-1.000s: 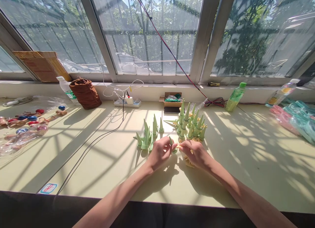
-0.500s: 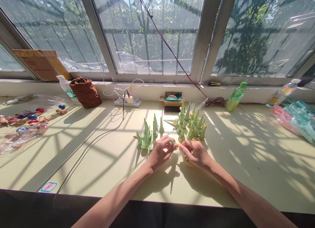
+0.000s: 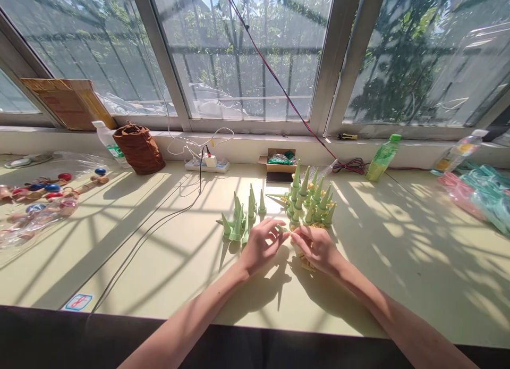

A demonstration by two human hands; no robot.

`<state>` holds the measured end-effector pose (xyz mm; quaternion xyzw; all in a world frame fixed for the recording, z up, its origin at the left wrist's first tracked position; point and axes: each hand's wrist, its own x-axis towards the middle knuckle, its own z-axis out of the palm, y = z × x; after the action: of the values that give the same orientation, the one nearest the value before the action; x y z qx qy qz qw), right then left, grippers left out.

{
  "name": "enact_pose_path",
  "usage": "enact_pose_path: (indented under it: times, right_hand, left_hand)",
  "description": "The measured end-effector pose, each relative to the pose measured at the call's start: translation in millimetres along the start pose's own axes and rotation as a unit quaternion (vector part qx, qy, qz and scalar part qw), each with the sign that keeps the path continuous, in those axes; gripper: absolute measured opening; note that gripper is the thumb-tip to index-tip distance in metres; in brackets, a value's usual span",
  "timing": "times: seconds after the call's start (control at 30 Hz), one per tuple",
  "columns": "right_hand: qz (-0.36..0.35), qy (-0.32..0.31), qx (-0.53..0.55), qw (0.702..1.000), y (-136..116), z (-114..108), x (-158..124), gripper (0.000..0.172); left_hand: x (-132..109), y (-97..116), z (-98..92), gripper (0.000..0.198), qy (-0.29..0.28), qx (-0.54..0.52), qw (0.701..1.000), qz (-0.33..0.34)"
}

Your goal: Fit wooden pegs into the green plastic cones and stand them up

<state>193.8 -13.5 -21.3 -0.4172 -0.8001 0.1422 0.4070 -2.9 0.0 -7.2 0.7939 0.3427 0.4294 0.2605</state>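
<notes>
My left hand (image 3: 261, 245) is closed in a pinch on a small green cone (image 3: 282, 229), partly hidden by the fingers. Facing it, my right hand (image 3: 320, 246) pinches a small pale-yellow piece (image 3: 291, 233) against the end of that cone. The fingertips of both hands almost meet above the table. Under and beside my right hand lies a pile of small yellow pieces (image 3: 306, 263), partly covered. Several plain green cones (image 3: 236, 225) stand to the left of my left hand, one lying down. Behind my right hand, more green cones (image 3: 305, 188) with yellow bits are crowded together.
A power strip (image 3: 215, 167) with cables, a small cardboard box (image 3: 281, 168) and a green bottle (image 3: 383, 157) line the back. At left are a brown bag (image 3: 138, 148) and wooden toys with coloured balls (image 3: 51, 188). Pink and teal plastic items (image 3: 484, 191) lie far right.
Both hands stay in nearly the same place, fingertips still together. The green cone in my left hand has tilted slightly and shows less.
</notes>
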Motion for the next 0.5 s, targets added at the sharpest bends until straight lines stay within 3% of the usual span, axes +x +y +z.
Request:
enact_pose_path:
  times: [0.17, 0.3, 0.5]
  right_hand:
    - [0.046, 0.033, 0.005, 0.998, -3.0, -6.8, 1.7, 0.03]
    - [0.081, 0.053, 0.011, 0.995, -2.4, -9.6, 2.5, 0.028]
    - [0.028, 0.04, 0.016, 0.999, -3.3, -9.5, 3.6, 0.025]
  left_hand:
    - [0.5, -0.1, 0.1, 0.032, 0.008, -0.033, 0.999, -0.022]
    - [1.9, 0.6, -0.6, 0.032, 0.026, -0.082, 0.991, -0.105]
    - [5.5, -1.9, -0.4, 0.045, -0.028, -0.225, 0.953, -0.203]
